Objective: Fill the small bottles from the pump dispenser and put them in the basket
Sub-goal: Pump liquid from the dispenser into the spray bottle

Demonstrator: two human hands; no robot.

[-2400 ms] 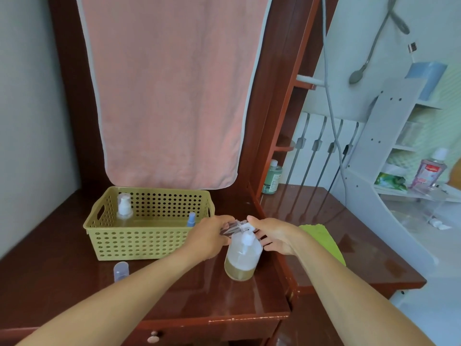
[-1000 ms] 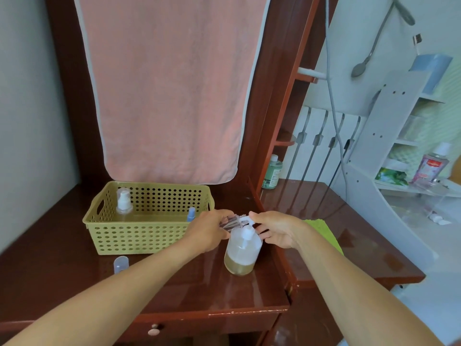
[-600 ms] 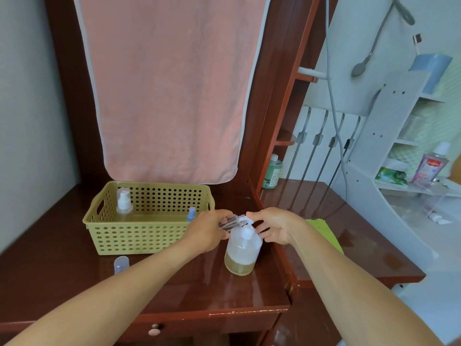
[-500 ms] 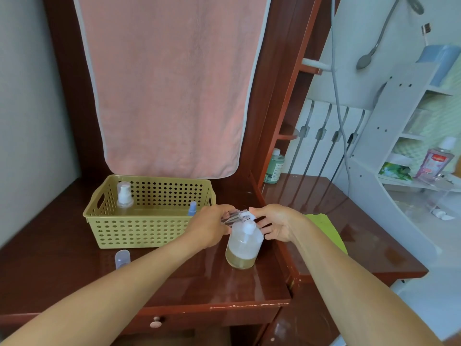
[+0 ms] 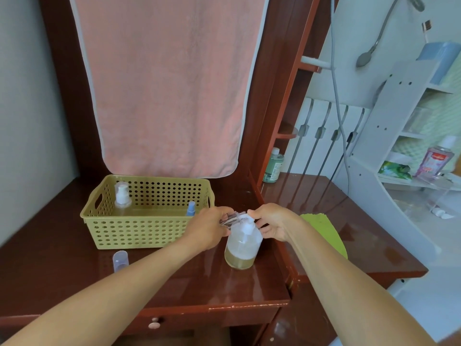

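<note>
A translucent pump dispenser (image 5: 240,248) with yellowish liquid at its bottom stands on the dark wooden desk (image 5: 174,283). My left hand (image 5: 208,229) grips a small clear bottle (image 5: 230,219), tilted on its side at the pump's nozzle. My right hand (image 5: 272,224) rests on the white pump head (image 5: 247,227), fingers curled around it. The olive perforated basket (image 5: 139,228) stands to the left with a white pump bottle (image 5: 122,196) and a small blue-capped bottle (image 5: 190,208) inside.
A clear bottle cap (image 5: 120,259) lies on the desk in front of the basket. A green cloth (image 5: 326,233) lies right of my right hand. A pink towel (image 5: 169,83) hangs behind. A green bottle (image 5: 273,166) stands at the back; white shelves (image 5: 411,136) stand at the right.
Both hands stay at the pump head with the small bottle at the nozzle. The view shifts slightly; nothing else has moved.
</note>
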